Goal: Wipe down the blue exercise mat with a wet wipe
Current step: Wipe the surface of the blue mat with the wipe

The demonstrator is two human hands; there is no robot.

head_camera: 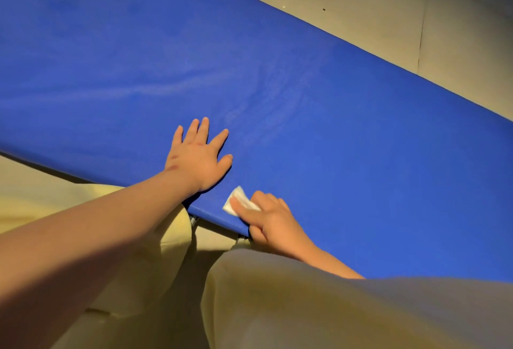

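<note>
the blue exercise mat (305, 85) fills most of the head view. it lies flat as a long band, with its long axis running on a slant from the upper left down to the lower right. its far long edge borders the pale floor (361, 1) at the upper right, and its near long edge crosses the lower left of the picture towards the person. faint curved smears show on its surface just beyond the hands.

the left hand (198, 155) rests palm down on the mat near the near edge. it is fully open, with fingers straight and spread and nothing in its hold, and the bare forearm reaches in from the lower left.

the right hand (273, 219) sits just beside it, to the right and closer to the person, at the mat's near edge. it holds a small white wet wipe (236, 200) down against the mat with bent fingers. the forefinger (244, 207) lies across the wipe, and the wipe's far corner sticks out past the fingertips. the thumb (256, 233) hooks over the mat's edge.

pale cloth (305, 307) on the person's legs fills the bottom of the view.
</note>
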